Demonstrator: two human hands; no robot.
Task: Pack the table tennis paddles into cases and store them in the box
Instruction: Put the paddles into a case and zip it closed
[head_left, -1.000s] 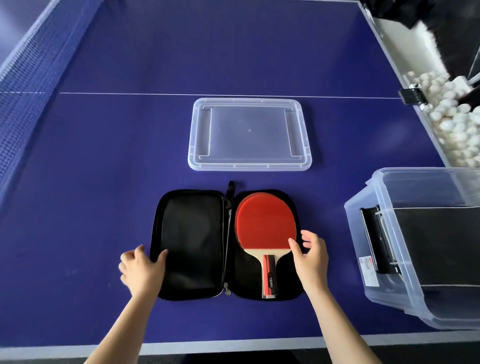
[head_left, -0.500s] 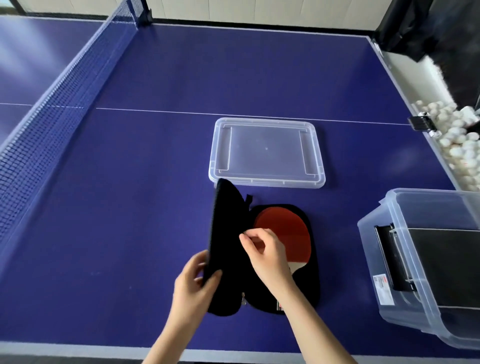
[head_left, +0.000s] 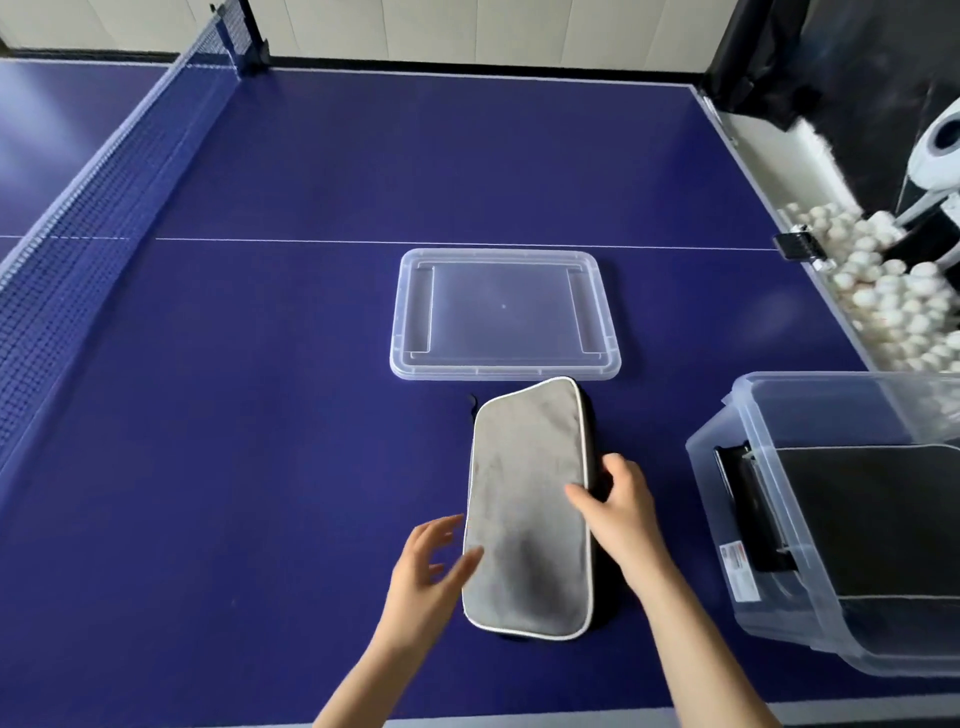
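right hand (head_left: 621, 512) pinches grey case (head_left: 527, 512) edge; left hand (head_left: 431, 569) perhaps touching.

Table (head_left: 260, 415): deep blue, thin white centre line, pale edge band
Net (head_left: 78, 218): dark blue mesh – white top tape
Paddle case (head_left: 527, 509): grey fabric, white piping, black underside
Lid (head_left: 504, 312): clear, colourless plastic
Storage box (head_left: 753, 415): clear – black contents, white-and-red label
Balls (head_left: 883, 291): white
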